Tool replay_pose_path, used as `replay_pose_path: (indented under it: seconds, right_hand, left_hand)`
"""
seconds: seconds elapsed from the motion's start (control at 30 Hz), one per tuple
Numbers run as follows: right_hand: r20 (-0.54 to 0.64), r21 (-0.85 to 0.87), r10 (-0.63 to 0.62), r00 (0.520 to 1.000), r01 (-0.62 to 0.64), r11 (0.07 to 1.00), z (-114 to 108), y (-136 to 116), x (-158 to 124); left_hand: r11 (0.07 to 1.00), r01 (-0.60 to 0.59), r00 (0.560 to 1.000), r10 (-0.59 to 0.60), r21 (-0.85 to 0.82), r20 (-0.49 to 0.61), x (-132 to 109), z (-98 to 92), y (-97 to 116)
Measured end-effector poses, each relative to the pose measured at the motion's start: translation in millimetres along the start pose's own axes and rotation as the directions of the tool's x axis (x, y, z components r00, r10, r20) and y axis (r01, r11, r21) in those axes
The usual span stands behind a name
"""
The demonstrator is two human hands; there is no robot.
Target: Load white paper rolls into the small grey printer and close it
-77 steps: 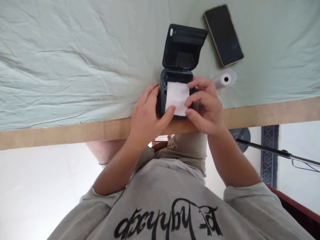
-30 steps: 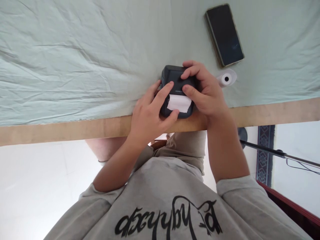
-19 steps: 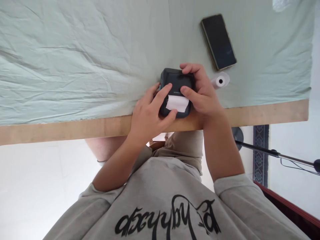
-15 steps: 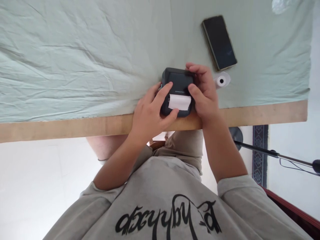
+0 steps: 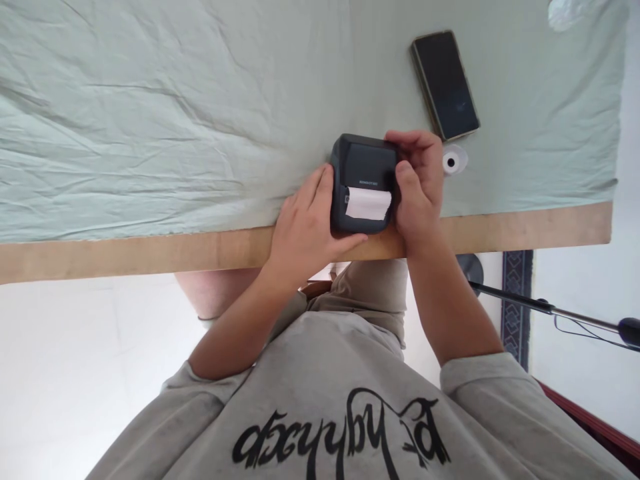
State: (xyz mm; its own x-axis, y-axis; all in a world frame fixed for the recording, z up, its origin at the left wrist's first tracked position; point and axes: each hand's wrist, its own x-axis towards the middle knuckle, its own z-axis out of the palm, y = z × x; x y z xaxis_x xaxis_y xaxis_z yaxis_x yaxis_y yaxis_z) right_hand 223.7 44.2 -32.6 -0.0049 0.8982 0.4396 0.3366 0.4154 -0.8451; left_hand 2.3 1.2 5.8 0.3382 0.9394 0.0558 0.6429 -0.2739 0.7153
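A small dark label printer (image 5: 367, 160) sits near the table's front edge, gripped from both sides. A strip of white paper (image 5: 369, 204) sticks out of the slot across its top. My left hand (image 5: 306, 223) is closed against its left side, the thumb along the near edge. On the other side my right hand (image 5: 419, 180) holds the printer, with its thumb at the right edge and fingers around the far right corner. The undersides of the fingers are partly hidden.
A white paper roll (image 5: 453, 161) lies right of my right hand. Beyond it is a dark smartphone (image 5: 447, 83). Clear crumpled plastic (image 5: 565, 13) is at the far right. A green cloth (image 5: 175, 133) covers the table up to its wooden edge (image 5: 150, 255). A thin stand (image 5: 540, 305) is at the right.
The printer has shifted slightly right in view. My left index finger and thumb have come off its top face, and the left hand now grips the side. The right thumb has moved to the edge.
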Motion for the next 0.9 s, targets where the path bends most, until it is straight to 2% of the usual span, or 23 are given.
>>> replay_pose_path:
  seconds: [0.43,0.67,0.9]
  right_hand:
    - [0.016,-0.177,0.034,0.999,-0.031,0.984,1,-1,-1]
    - [-0.022,-0.067,0.110,0.994,-0.112,0.991,3,-13,0]
    - [-0.049,-0.041,0.171,0.984,-0.173,0.984,6,-17,0]
  left_hand:
    - [1.000,0.016,1.000,-0.016,0.018,-0.012,0,-2.9,-2]
    - [1.000,-0.008,1.000,0.008,-0.003,-0.026,-2,1.6,-6]
    - [0.997,-0.068,0.996,0.066,-0.039,-0.053,-5,-1.2,-9]
